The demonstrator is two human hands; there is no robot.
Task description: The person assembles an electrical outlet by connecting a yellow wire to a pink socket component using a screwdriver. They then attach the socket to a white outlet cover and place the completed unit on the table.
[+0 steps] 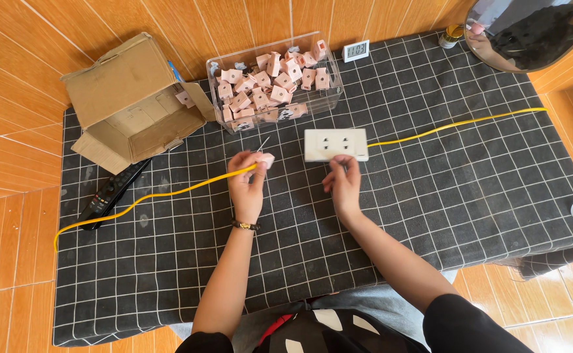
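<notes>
My left hand (pixel 247 186) pinches a small pink plug piece (pixel 267 159) at the end of a yellow cable (pixel 162 194) that runs off to the left over the black checked mat (pixel 430 209). A thin metal prong sticks up from the piece. My right hand (pixel 343 184) rests just below a white double socket block (pixel 335 144), its fingertips touching the block's front edge. A second yellow cable (pixel 456 123) leaves the block toward the right.
A clear plastic bin (pixel 329 98) full of small pink pieces stands behind the socket. An open cardboard box (pixel 129 98) lies at the back left, a black remote (pixel 110 191) beside it. A small digital clock (pixel 356 50) and a round mirror (pixel 528 33) sit at the back.
</notes>
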